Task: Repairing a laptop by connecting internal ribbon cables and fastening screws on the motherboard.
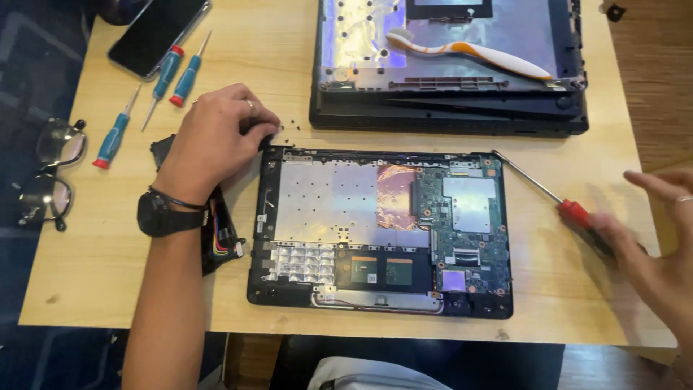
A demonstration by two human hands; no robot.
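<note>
Wooden table (86, 274) carries an opened laptop base (379, 231), circuit board up for access. Left hand (216, 137) pinches tiny screws (289, 133) at its far-left corner; right hand (650, 245), fingers spread, reaches the red-handled screwdriver (552, 196) lying right.

Opened laptop base (379, 231) in the middle of the worktop (94, 260), tools around it.

My left hand (213, 137) rests at its far left corner, beside loose screws (289, 133). Far behind it lies a stack of laptop shells (447, 108) with a toothbrush (469, 52) on top. Three small screwdrivers (170, 76), a phone (159, 32) and glasses (50, 173) lie left; right, under my right hand (653, 245), a long screwdriver (556, 202).
</note>
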